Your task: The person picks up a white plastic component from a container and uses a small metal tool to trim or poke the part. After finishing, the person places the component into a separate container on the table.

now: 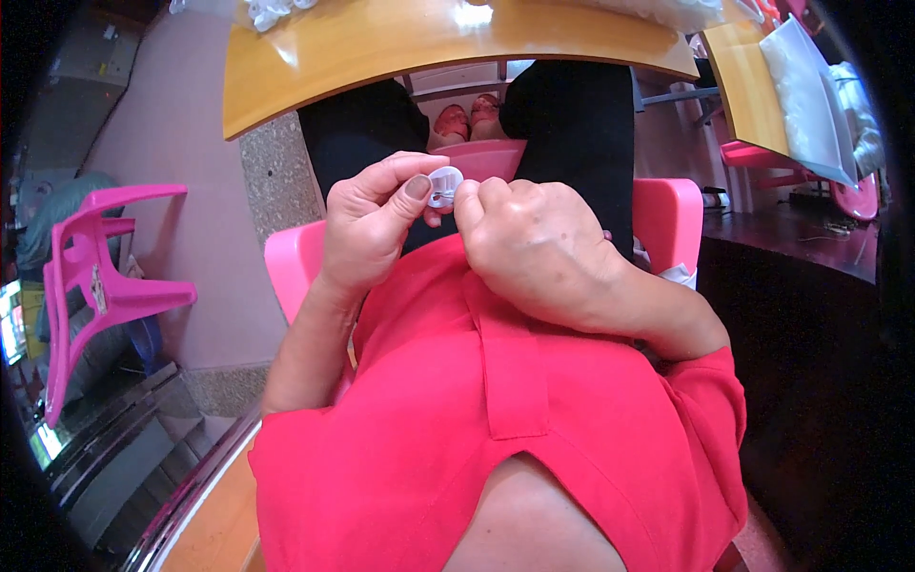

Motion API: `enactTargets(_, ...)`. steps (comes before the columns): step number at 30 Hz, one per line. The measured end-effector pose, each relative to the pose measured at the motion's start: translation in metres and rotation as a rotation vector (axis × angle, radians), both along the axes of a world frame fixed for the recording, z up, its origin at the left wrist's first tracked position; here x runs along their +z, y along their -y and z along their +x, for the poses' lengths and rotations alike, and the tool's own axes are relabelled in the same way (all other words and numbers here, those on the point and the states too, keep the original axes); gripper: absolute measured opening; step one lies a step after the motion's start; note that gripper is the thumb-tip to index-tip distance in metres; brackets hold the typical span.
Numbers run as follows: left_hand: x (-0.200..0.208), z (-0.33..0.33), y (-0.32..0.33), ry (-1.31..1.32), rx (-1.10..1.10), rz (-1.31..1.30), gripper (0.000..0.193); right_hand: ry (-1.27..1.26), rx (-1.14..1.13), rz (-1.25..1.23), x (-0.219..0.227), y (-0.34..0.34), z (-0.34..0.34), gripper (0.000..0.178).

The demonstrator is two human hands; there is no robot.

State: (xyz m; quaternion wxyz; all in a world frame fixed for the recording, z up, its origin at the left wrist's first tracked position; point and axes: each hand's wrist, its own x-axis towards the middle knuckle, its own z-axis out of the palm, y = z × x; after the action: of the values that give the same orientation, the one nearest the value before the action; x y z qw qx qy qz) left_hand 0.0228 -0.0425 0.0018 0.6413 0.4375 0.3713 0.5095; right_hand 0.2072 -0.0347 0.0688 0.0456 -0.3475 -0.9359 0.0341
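White disc [445, 181]: could slip if pinch loosens
Left hand [374, 219]: pinches it
Right hand [543, 234]: curled beside, grip hidden

The disc [445, 178] looks plastic, the tabletop [457, 46] glossy wood, the shirt [410, 400] matt cloth

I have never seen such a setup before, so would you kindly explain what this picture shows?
There is no machine here, only a person at work with two bare hands. A wide fisheye camera worn on the head looks down, so straight edges bend toward the rim. The left hand pinches a small round whitish piece. The right hand is curled close beside it; whether it holds anything is hidden. Ahead, a wooden table bears pale, shiny items at the picture's top edge.
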Motion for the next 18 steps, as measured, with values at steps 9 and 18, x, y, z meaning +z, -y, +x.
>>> enactTargets(9,0.023,-0.001,-0.017,-0.232,0.135,0.119,0.022,-0.074,-0.014,-0.041,0.005,-0.015,0.020,0.010)
enactTargets(18,0.138,-0.093,-0.212,-0.988,0.889,0.700,0.032,-0.140,-0.097,-0.112,-0.014,-0.015,0.043,0.010)
